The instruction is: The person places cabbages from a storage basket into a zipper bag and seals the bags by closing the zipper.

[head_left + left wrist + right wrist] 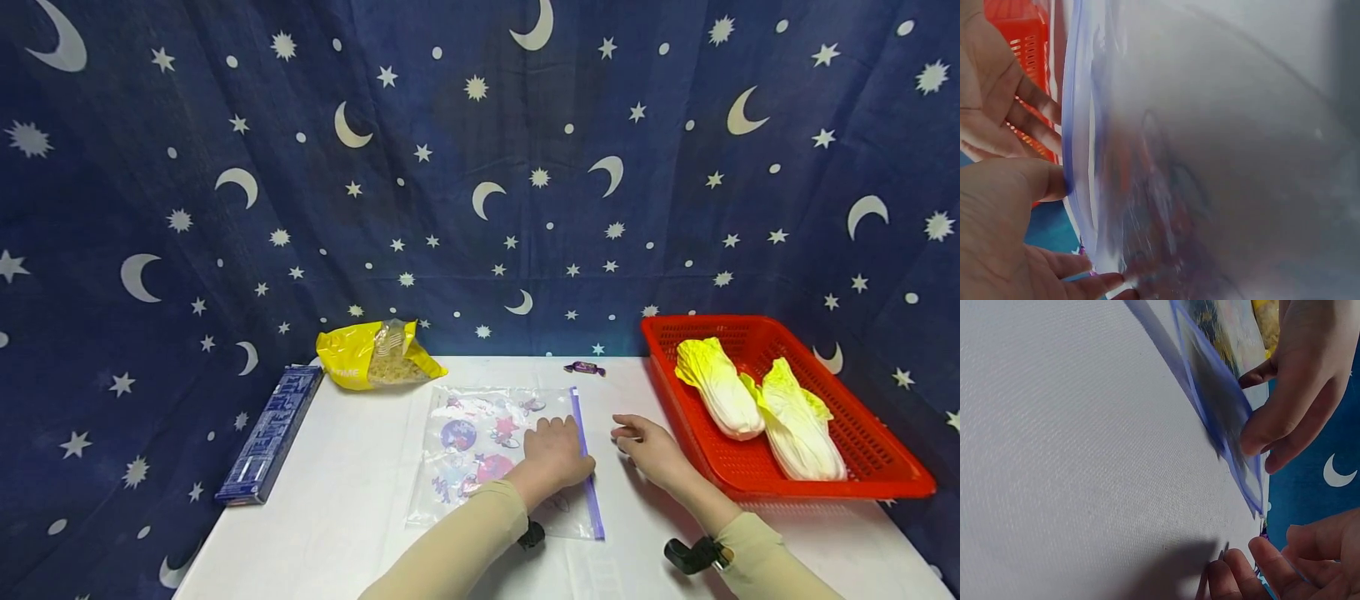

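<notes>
A clear zip bag (480, 442) with printed pink and purple figures lies flat on the white table. Its purple zip edge (588, 475) faces right. My left hand (553, 458) is over that edge, and in the left wrist view its thumb and fingers (1091, 284) pinch the bag near the zip. In the right wrist view the bag's mouth (1222, 400) gapes, with my left hand (1304, 387) at its upper lip. My right hand (654, 450) hovers just right of the zip edge, fingers loosely bent, holding nothing.
At right stands a red plastic basket (720, 482) with two napa cabbages (718, 392). A purple-wrapped candy (584, 368) lies at the table's back edge. A yellow food packet (352, 354) sits back left, and a long blue box (273, 433) lies along the left edge.
</notes>
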Action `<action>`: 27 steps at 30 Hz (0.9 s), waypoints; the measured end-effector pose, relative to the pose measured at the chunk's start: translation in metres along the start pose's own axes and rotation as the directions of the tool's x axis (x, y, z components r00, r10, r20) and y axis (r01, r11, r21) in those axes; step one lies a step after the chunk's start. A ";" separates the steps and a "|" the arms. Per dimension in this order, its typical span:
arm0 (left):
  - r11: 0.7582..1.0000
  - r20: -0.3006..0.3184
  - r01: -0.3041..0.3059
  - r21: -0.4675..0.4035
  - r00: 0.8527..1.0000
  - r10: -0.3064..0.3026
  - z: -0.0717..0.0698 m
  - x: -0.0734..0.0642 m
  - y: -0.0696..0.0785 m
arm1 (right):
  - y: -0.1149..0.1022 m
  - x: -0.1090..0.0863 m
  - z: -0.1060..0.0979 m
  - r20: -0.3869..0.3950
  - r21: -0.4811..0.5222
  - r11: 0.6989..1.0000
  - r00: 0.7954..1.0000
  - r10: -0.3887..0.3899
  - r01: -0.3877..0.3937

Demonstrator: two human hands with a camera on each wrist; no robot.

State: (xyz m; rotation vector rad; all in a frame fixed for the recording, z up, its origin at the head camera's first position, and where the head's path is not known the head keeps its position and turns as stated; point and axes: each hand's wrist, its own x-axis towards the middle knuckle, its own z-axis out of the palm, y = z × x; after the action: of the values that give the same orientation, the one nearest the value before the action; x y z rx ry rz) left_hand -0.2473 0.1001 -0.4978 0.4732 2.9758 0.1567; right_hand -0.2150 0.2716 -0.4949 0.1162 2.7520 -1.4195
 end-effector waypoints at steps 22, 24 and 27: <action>0.844 -0.045 -0.127 -0.522 0.992 0.121 -0.006 -0.002 -0.044 | -0.019 0.016 0.031 0.029 0.170 0.983 0.997 -0.076 0.070; 0.814 -0.056 -0.144 -0.563 0.989 0.137 -0.006 -0.002 -0.046 | -0.021 0.018 0.036 0.028 0.175 0.982 0.997 -0.077 0.071; 0.779 -0.063 -0.155 -0.607 0.987 0.148 -0.007 -0.004 -0.049 | -0.024 0.020 0.042 0.024 0.168 0.982 0.996 -0.088 0.082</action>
State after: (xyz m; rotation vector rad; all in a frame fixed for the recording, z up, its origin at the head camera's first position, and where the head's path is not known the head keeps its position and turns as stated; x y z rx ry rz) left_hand -0.2595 0.0524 -0.4968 0.6106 2.6600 1.1010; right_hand -0.2369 0.2251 -0.5012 -0.0190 2.6386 -1.6578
